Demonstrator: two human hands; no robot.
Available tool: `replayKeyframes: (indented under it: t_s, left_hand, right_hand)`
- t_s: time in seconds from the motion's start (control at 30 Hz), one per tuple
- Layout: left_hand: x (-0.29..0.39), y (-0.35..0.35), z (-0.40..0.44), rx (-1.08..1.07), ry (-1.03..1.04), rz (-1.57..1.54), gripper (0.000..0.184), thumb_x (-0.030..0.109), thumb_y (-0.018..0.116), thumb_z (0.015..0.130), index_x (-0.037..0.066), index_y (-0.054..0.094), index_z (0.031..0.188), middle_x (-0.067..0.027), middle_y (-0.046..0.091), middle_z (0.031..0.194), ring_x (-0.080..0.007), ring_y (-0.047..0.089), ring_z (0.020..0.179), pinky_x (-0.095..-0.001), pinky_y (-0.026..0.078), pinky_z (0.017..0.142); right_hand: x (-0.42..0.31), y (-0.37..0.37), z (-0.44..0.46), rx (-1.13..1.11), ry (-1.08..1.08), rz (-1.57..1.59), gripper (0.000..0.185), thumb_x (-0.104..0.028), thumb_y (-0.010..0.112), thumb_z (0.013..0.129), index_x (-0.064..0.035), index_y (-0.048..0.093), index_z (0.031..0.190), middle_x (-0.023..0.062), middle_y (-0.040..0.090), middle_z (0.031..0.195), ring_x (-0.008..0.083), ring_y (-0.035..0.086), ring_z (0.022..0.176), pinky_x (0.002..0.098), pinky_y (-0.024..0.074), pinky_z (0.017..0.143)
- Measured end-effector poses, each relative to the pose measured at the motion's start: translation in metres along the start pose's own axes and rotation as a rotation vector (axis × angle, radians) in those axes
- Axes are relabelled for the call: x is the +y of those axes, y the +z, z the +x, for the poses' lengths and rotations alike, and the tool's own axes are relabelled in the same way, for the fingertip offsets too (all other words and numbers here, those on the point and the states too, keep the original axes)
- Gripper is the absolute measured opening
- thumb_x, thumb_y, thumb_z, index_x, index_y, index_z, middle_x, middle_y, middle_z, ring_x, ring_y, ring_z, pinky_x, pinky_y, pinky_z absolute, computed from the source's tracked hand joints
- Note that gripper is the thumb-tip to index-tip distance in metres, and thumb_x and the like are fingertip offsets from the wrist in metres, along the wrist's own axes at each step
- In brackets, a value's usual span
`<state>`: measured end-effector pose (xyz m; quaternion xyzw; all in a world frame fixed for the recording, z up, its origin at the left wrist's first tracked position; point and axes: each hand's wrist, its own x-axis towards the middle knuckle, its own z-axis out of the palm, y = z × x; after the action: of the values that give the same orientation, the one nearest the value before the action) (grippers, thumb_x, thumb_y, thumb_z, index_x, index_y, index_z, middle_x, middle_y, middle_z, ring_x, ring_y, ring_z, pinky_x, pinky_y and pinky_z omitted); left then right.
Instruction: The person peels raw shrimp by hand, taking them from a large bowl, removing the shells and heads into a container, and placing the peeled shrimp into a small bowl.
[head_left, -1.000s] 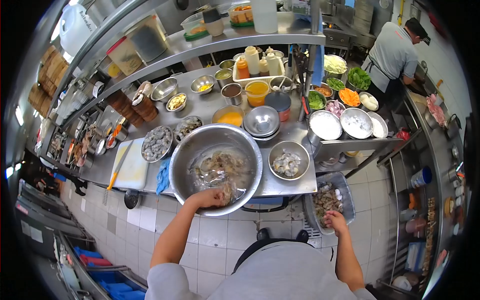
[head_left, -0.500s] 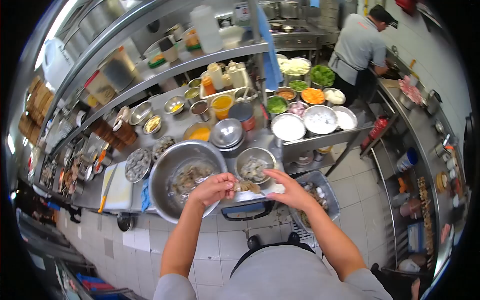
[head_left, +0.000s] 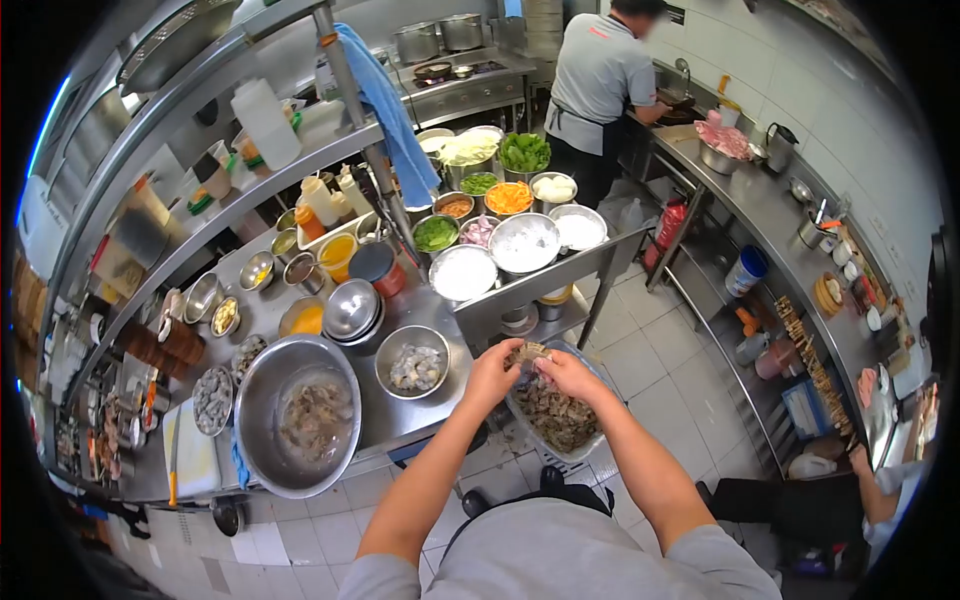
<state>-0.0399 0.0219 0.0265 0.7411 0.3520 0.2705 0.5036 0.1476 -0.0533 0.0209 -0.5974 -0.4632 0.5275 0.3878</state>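
Above a plastic bin (head_left: 594, 448) of brown shrimp shells, my hands are together around a greyish-brown shrimp (head_left: 524, 352). My left hand (head_left: 492, 372) has its fingers closed on one side of it. On the other side my right hand (head_left: 567, 376) pinches at the shrimp with thumb and fingers; the grip is partly hidden. To the left, a steel bowl (head_left: 445, 376) contains peeled grey shrimp (head_left: 415, 367). Beyond it a large steel basin (head_left: 253, 440) holds whole-looking shrimp (head_left: 312, 418) in water.
Farther left lie a white cutting board (head_left: 200, 455) and a yellow-handled knife (head_left: 173, 470). Containers of cut vegetables and white-filled bowls (head_left: 525, 243) stand ahead. A co-worker (head_left: 600, 75) stands at the far counter. A second person's arm (head_left: 880, 495) shows at right.
The view has swung right. My hands have moved from beside the steel bowl to over the bin and come together on the shrimp, which only my left hand held before.
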Motion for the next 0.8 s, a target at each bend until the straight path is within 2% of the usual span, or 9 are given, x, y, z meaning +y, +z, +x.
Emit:
replayKeyframes:
  t_s: [0.07,0.1,0.23,0.4,0.47,0.53,0.57,0.63,0.8]
  left_hand:
    - [0.025,0.012,0.0,0.142,0.265,0.454,0.047,0.002,0.066,0.081,0.012,0.058,0.126,-0.0104,0.064,0.103,-0.03,0.066,0.086,-0.0398,0.053,0.074]
    - [0.032,0.018,0.001,0.123,0.284,0.471,0.05,0.003,0.064,0.081,0.014,0.058,0.129,-0.0146,0.062,0.106,-0.0367,0.064,0.089,-0.0438,0.052,0.077]
    - [0.021,0.035,0.007,0.12,0.402,0.584,0.044,0.008,0.062,0.085,0.01,0.058,0.129,-0.0148,0.063,0.103,-0.0355,0.065,0.09,-0.0437,0.053,0.077]
    - [0.003,0.054,0.011,0.097,0.144,0.343,0.041,0.009,0.06,0.086,0.004,0.058,0.127,-0.0171,0.067,0.101,-0.036,0.066,0.087,-0.0419,0.053,0.078]
    - [0.001,0.056,0.011,0.092,0.052,0.226,0.041,0.01,0.059,0.086,0.003,0.058,0.127,-0.0184,0.068,0.101,-0.0366,0.066,0.086,-0.0415,0.053,0.078]
    - [0.018,0.053,0.009,0.026,-0.272,-0.017,0.041,0.012,0.058,0.087,0.002,0.058,0.127,-0.0224,0.066,0.11,-0.0378,0.066,0.093,-0.0407,0.052,0.083]
    - [0.016,0.056,0.008,0.032,-0.272,-0.017,0.041,0.012,0.058,0.087,0.002,0.058,0.127,-0.0224,0.066,0.11,-0.0378,0.066,0.093,-0.0407,0.052,0.083]
    - [0.009,0.066,0.002,0.174,0.105,0.208,0.042,0.013,0.058,0.088,0.002,0.056,0.128,-0.0243,0.064,0.112,-0.0394,0.063,0.1,-0.0417,0.05,0.087]
    - [0.015,0.077,-0.003,0.141,0.032,0.281,0.043,0.011,0.054,0.089,0.005,0.051,0.131,-0.0255,0.06,0.117,-0.0424,0.058,0.109,-0.0476,0.047,0.091]
  right_hand:
    - [0.012,-0.009,0.002,0.043,0.021,-0.03,0.027,-0.029,0.052,0.099,-0.0059,0.057,0.085,-0.0014,0.053,0.07,0.0105,0.05,0.063,0.0272,0.0412,0.055]
    - [0.014,-0.012,0.001,0.047,0.024,-0.029,0.027,-0.029,0.052,0.099,-0.0059,0.057,0.085,-0.0014,0.053,0.07,0.0105,0.05,0.063,0.0272,0.0412,0.055]
    - [0.017,-0.021,-0.003,0.051,0.012,-0.052,0.028,-0.027,0.05,0.099,-0.004,0.058,0.086,0.0012,0.056,0.072,0.0123,0.052,0.064,0.03,0.0456,0.059]
    - [0.034,-0.024,0.006,0.054,-0.066,-0.153,0.029,-0.027,0.049,0.099,-0.0014,0.06,0.095,0.0095,0.064,0.081,0.0206,0.061,0.073,0.0355,0.0496,0.067]
    - [0.033,-0.025,0.008,0.103,-0.157,-0.304,0.032,-0.031,0.05,0.098,-0.0009,0.061,0.101,0.0172,0.067,0.091,0.0317,0.064,0.084,0.0407,0.0496,0.074]
    - [0.018,-0.026,0.001,0.119,-0.13,-0.394,0.034,-0.032,0.05,0.097,-0.0009,0.061,0.102,0.0191,0.067,0.094,0.0356,0.064,0.088,0.0427,0.049,0.077]
    - [0.01,-0.026,0.0,0.139,-0.105,-0.482,0.035,-0.034,0.051,0.097,-0.0009,0.062,0.103,0.021,0.067,0.097,0.0395,0.063,0.093,0.0448,0.0483,0.081]
    - [0.016,-0.02,0.003,0.135,-0.146,-0.47,0.035,-0.034,0.051,0.096,-0.0008,0.062,0.103,0.0215,0.067,0.098,0.0401,0.063,0.095,0.0458,0.0482,0.081]
    - [0.023,-0.005,-0.004,0.288,-0.171,-0.644,0.031,-0.027,0.046,0.092,-0.0012,0.059,0.102,0.0244,0.066,0.098,0.0437,0.062,0.095,0.0533,0.0473,0.081]
